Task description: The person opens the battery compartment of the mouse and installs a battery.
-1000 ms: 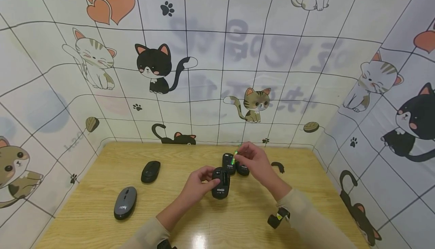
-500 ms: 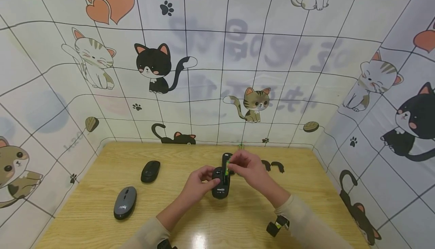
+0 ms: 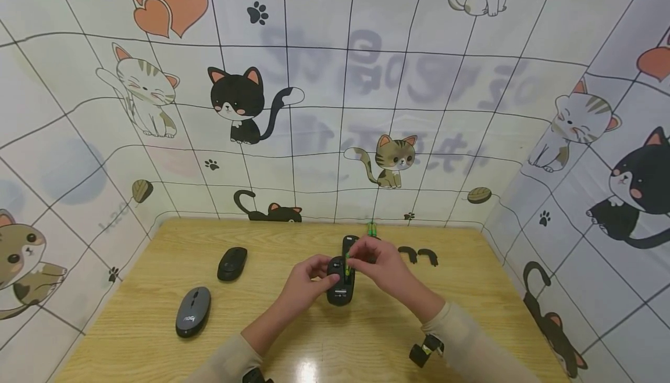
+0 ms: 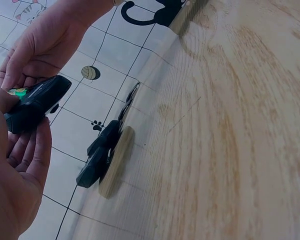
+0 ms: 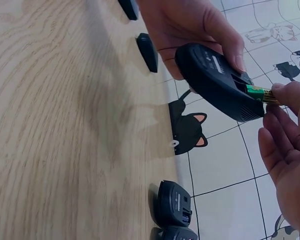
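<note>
My left hand (image 3: pixel 309 278) holds a black computer mouse (image 3: pixel 340 297) with its underside up and its battery slot uncovered. My right hand (image 3: pixel 384 258) pinches a green battery (image 5: pixel 255 92) between thumb and fingertips. In the right wrist view, one end of the battery lies inside the slot while the other end is at the fingertips. The left thumb presses along the side of the mouse's underside. From the left wrist view, the held mouse (image 4: pixel 40 102) is raised above the wooden table, with both hands around it.
Behind the hands lies another upturned black mouse (image 3: pixel 349 242), with a further one beside it in the right wrist view. Green batteries (image 3: pixel 371 229) are at the table's back edge. Two curved black pieces (image 3: pixel 428 256) lie to the right. A black mouse (image 3: pixel 232 264) and a grey mouse (image 3: pixel 193 312) stand left.
My right hand has come left and down from behind, bringing the battery to the mouse's slot and partly into it. The left hand and its mouse have stayed nearly still.
</note>
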Available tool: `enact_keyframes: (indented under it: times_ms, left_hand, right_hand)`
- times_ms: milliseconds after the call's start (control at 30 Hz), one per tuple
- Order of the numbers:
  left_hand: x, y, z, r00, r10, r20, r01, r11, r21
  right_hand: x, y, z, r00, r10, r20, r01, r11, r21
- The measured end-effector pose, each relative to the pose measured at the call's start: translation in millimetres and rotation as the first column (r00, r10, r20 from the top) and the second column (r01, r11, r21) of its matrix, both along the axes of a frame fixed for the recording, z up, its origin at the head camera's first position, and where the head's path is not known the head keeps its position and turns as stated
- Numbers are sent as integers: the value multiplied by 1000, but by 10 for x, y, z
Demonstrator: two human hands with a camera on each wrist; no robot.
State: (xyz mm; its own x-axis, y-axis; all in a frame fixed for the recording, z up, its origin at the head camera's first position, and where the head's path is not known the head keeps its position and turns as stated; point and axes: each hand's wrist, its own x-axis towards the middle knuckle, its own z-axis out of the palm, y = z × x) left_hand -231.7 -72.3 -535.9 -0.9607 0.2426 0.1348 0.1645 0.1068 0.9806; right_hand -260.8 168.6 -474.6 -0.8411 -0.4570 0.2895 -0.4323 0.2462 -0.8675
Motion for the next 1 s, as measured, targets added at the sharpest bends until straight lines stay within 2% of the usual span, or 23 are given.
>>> enact_keyframes:
  times_ms: [133,433,633,867,1000]
  left_hand:
    - [3,-4,7,1000,0,-2,0,1000,4]
    - [5,-13,24,1000,2,-8,-2,1000,21]
    - [-8,-19,9,1000,8,-20,-7,1000,20]
    - [-4,-10,12,1000,7,-29,-6,999,37]
    - [-5,-8,11,1000,9,-26,-8,999,45]
  right_hand:
    - [11,-2,-31,1000,-1,-25,1,999,35]
    - [21,-14,-74,997,25,-78,-23,999,36]
    - [35,-20,-97,999,24,-32,-23,999,36]
    - [70,-47,-136,995,41,89,-37,998,-49]
    - [83,-68,-149,994,25,110,-19,998,-63]
